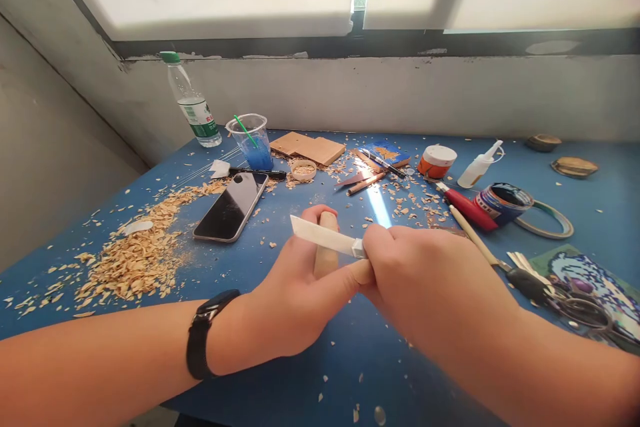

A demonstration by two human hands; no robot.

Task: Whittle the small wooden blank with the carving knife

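My left hand (295, 287), with a black band on its wrist, is wrapped round a pale wooden block (327, 253) held upright above the blue table. A knife (325, 235) with a flat, light blade is in my right hand (425, 267); its handle is hidden in the closed fingers. The blade points left and crosses in front of the block. My left thumb reaches across to the right hand, near the base of the blade. Whether the edge touches the wood cannot be told.
Wood shavings (145, 260) and a phone (233, 207) lie left on the blue table (280, 387). Behind stand a bottle (197, 113) and a cup (255, 147) of blue liquid. To the right are a paint jar (437, 161), a glue bottle (477, 169), a red-handled tool (467, 208) and tape (550, 220).
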